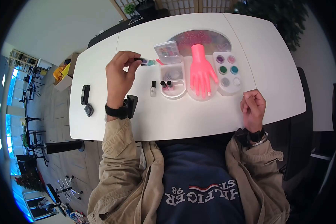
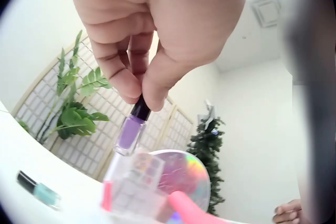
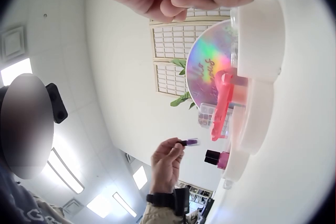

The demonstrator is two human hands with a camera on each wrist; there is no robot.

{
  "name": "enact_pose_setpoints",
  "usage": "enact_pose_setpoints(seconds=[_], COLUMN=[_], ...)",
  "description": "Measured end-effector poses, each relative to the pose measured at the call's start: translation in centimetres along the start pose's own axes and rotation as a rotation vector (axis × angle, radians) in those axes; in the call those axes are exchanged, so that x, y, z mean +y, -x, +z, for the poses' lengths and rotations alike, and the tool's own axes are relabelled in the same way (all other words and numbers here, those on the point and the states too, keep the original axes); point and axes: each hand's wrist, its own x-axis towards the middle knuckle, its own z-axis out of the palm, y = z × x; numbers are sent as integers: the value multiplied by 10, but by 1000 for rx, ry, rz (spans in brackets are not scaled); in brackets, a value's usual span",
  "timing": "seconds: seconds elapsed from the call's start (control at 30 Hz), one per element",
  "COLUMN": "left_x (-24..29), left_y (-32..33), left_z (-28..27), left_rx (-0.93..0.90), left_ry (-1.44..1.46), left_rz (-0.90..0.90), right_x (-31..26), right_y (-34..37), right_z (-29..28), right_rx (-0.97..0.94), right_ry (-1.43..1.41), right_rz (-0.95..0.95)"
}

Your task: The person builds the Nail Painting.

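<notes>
The left hand (image 1: 120, 76) pinches the black cap of a purple nail polish bottle (image 2: 129, 132) between thumb and fingers, holding it above the table with the glass end pointing down. A teal bottle with a black cap (image 2: 46, 194) lies on its side on the table. At the right, the right hand (image 1: 254, 106) is near the table's front edge with its fingers curled and nothing visible in them. Between the hands stands a white set with a pink model hand (image 1: 200, 71), an open clear-lidded case (image 1: 168, 52) and two pink bottles (image 1: 170, 85).
A clear bottle with a black cap (image 1: 153, 89) is left of the set. Several coloured pots (image 1: 223, 70) sit in the set's right part, and a round-topped mirror (image 1: 220, 40) rises behind. Two dark objects (image 1: 85, 95) (image 1: 89, 109) lie at the table's far left.
</notes>
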Motion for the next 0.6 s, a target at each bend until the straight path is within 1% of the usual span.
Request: enact_pose_setpoints(seconds=[0.1, 0.17, 0.23, 0.27, 0.37, 0.5, 0.6], left_x=[38, 64, 72, 66, 53, 50, 47], left_y=[1, 3, 6, 8, 14, 16, 15], left_z=[3, 6, 17, 23, 37, 41, 41], left_rx=[-39, -162, -266, -322, -413, -456, -481], left_ry=[191, 152, 139, 99, 62, -8, -37], left_rz=[115, 153, 238, 270, 274, 227, 263], right_x=[0, -1, -1, -2, -1, -1, -1], right_y=[0, 0, 0, 0, 0, 0, 0], right_z=[1, 1, 1, 1, 1, 0, 1], right_rx=[0, 4, 12, 10, 5, 4, 4], right_ry=[3, 12, 22, 21, 19, 18, 23], right_rz=[-4, -2, 2, 1, -3, -8, -9])
